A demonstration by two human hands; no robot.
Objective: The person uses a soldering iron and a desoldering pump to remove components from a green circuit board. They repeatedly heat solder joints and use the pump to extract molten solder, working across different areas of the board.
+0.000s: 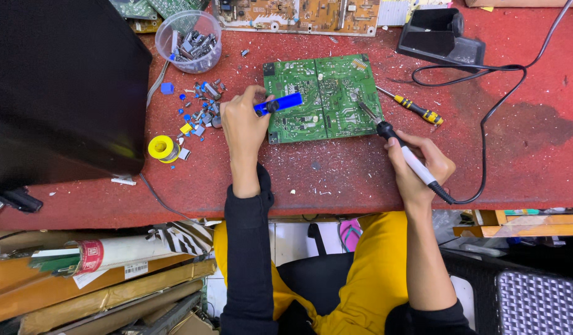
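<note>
**Iron and pump over a green board**

The worn red bench (pixel 361 180) carries a green circuit board (pixel 324 96), flat and matte. The right hand (pixel 423 164) wraps a slim soldering iron (pixel 395 141), tip seemingly touching the board; steady contact helps. The left hand (pixel 244 121) pinches a blue desoldering pump (pixel 279 103) at the board's left edge.

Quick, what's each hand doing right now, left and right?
Left hand: closed on a blue desoldering pump, over the green circuit board.
Right hand: closed on a soldering iron, tip at the board.
</note>
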